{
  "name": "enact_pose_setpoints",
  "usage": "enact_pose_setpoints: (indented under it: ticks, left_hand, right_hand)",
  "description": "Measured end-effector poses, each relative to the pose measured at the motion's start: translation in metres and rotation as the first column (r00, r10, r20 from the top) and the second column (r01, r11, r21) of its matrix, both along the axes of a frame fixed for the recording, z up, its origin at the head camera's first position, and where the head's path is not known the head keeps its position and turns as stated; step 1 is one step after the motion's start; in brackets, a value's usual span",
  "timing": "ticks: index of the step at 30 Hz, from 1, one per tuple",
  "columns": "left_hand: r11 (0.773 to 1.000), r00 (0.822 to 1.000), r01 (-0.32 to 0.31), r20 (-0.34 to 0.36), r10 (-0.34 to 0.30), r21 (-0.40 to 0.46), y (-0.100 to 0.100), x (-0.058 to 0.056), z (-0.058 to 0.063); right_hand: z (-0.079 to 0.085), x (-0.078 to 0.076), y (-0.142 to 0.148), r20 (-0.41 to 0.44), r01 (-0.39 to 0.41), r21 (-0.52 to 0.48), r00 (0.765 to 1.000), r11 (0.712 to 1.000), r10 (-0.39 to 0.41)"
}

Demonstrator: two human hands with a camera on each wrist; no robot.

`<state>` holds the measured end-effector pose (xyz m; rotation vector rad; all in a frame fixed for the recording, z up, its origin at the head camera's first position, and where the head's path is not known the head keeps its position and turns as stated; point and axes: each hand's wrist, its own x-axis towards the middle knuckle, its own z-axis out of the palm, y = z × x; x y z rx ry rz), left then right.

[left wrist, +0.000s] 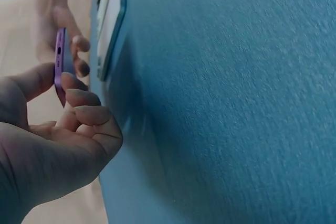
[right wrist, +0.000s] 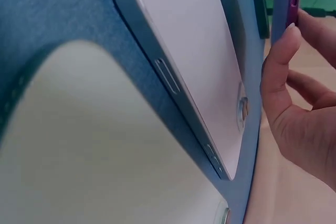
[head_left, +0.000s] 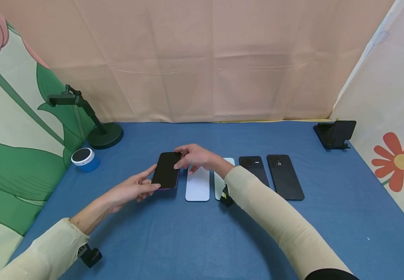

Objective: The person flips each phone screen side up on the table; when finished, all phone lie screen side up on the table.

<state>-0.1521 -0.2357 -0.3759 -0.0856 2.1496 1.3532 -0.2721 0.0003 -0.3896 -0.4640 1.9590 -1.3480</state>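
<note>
A smartphone (head_left: 167, 170) with a dark screen facing up and a purple frame is held just above the blue table. My left hand (head_left: 136, 189) pinches its lower left part between thumb and fingers; the left wrist view shows the purple bottom edge of the phone (left wrist: 59, 59) with its port. On the other side, my right hand (head_left: 198, 157) pinches the upper right edge, also visible in the right wrist view, thumb and fingers against the phone (right wrist: 286, 3). A white phone (head_left: 197, 186) lies face down beneath and beside the right hand, its camera end partly hidden.
Right of it lie a pale phone (head_left: 219, 184), partly covered by the right wrist, and two black phones (head_left: 254, 167), (head_left: 286, 177). A black phone stand (head_left: 336, 134) is at the back right. A dark green stand (head_left: 105, 135) and a blue-white round container (head_left: 86, 159) stand at left.
</note>
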Motion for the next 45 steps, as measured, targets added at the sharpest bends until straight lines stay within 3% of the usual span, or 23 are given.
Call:
enact_pose_setpoints:
  ticks: [8,15,22,32,42,45]
  left_hand:
    - [0.993,0.995,0.093,0.030,-0.091,-0.074,-0.004,-0.003,-0.011]
    - [0.987,0.992,0.121,0.039,-0.117,-0.108,-0.004,-0.003,-0.016]
    - [0.978,0.986,0.166,0.019,-0.165,-0.129,-0.002,-0.002,-0.015]
    - [0.961,0.982,0.187,0.031,-0.185,-0.206,0.002,-0.006,-0.012]
    - [0.933,0.971,0.239,0.049,-0.235,-0.268,0.003,-0.010,-0.008]
    - [0.915,0.966,0.251,0.029,-0.255,-0.317,0.004,-0.010,-0.010]
  right_hand:
    - [-0.007,0.004,-0.007,0.043,0.001,0.096,0.999,0.995,-0.005]
    - [-0.003,0.008,-0.013,-0.031,-0.016,0.178,0.999,0.984,0.022]
    - [0.000,0.009,-0.016,-0.076,-0.020,0.239,0.996,0.971,0.039]
    - [0.002,0.010,-0.016,-0.115,-0.037,0.290,0.991,0.956,0.073]
    - [0.004,0.009,-0.016,-0.139,-0.048,0.310,0.986,0.949,0.095]
    - [0.003,0.009,-0.015,-0.141,-0.051,0.308,0.985,0.950,0.098]
